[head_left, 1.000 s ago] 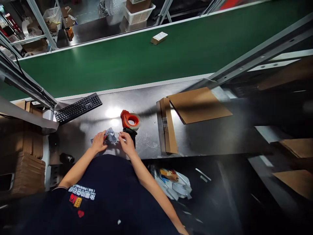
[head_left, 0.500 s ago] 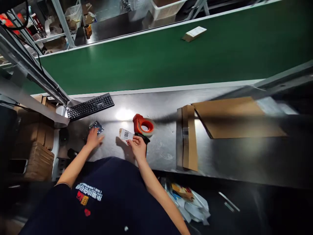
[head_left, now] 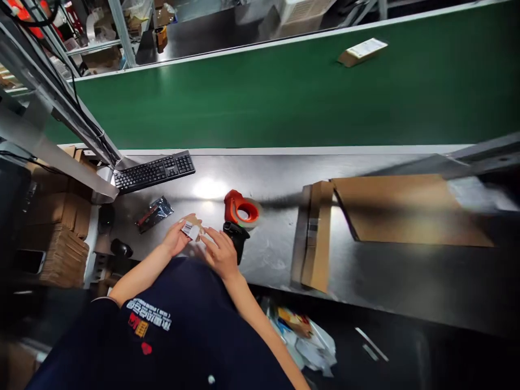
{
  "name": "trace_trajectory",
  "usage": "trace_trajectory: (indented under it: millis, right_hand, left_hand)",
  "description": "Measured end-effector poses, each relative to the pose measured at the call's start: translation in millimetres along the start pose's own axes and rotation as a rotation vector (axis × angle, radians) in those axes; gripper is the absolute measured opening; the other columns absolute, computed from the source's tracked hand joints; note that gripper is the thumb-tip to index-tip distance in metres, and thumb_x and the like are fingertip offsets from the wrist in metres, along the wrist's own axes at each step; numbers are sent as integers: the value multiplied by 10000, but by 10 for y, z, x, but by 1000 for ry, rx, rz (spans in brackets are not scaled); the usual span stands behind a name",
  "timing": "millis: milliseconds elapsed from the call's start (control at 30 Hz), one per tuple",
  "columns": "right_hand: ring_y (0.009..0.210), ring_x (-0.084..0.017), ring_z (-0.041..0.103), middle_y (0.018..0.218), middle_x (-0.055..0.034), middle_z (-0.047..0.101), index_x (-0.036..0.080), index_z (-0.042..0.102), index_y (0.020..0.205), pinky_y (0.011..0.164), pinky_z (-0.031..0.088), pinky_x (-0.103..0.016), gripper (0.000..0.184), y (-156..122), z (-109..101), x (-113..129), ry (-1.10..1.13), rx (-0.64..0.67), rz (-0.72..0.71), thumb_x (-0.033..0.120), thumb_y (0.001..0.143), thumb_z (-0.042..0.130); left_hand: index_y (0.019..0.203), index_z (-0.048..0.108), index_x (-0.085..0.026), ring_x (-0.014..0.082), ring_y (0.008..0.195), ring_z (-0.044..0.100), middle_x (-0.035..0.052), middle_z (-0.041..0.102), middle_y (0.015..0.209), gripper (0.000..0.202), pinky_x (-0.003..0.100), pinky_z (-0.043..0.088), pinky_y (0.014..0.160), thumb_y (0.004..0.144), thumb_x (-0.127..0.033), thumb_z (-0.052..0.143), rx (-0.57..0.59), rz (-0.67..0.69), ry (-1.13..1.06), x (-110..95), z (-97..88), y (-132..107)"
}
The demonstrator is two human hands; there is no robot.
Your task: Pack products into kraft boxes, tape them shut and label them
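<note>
A small cardboard box with a barcode label [head_left: 191,227] is held just above the steel bench near its front edge. My left hand [head_left: 175,238] is closed on the box's left side. My right hand [head_left: 219,251] touches its right side with fingers curled. A dark foil pouch [head_left: 154,213] lies on the bench to the left of my hands. Right behind my right hand stands a black handheld scanner [head_left: 236,236], and past it a red tape dispenser [head_left: 240,208].
A black keyboard [head_left: 154,171] sits at the back left. Flat cardboard sheets [head_left: 410,208] and folded flat boxes [head_left: 314,233] lie to the right. A green conveyor belt [head_left: 260,97] runs behind the bench, carrying a small labelled box [head_left: 361,52]. Stacked cartons [head_left: 60,238] stand at left.
My left hand let go of the foil pouch, which now lies on the bench to the left. It has come back to the small box that my right hand lifted.
</note>
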State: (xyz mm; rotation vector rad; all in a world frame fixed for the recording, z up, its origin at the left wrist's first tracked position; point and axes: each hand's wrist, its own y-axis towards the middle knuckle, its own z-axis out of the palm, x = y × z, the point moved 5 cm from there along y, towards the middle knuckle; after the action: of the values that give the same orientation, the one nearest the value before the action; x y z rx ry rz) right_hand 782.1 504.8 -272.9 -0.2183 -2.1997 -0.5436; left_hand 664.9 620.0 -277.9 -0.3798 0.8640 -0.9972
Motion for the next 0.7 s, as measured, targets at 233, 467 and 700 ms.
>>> trace_trajectory:
  millis: [233,467,700]
  right_hand:
    - [1000,-257,695,1037,-97,743,229,758,1050,973,561,-452,234,85,-173,21,256,-258,409,394,931,641]
    - [925,-245,624,940,-73,646,240,753,976,857,525,-403,180,310,-188,115,178,-99,338,380,895,674]
    - [807,-189,631,887,-37,708,219,678,818,747,496,-318,209,289,-136,63,544,6,525,424,845,706]
  left_hand:
    - [1356,631,-184,261,1074,720,137,730,1304,473,380,569,859,925,-378,658,17,97,107,63,8,37]
    - [1327,697,-205,291,1255,657,127,715,1357,594,413,523,1045,816,-491,796,147,74,262,169,196,-37]
    - [1371,672,-228,311,1210,669,137,728,1293,753,459,532,1010,861,-776,596,263,-52,326,117,195,-35]
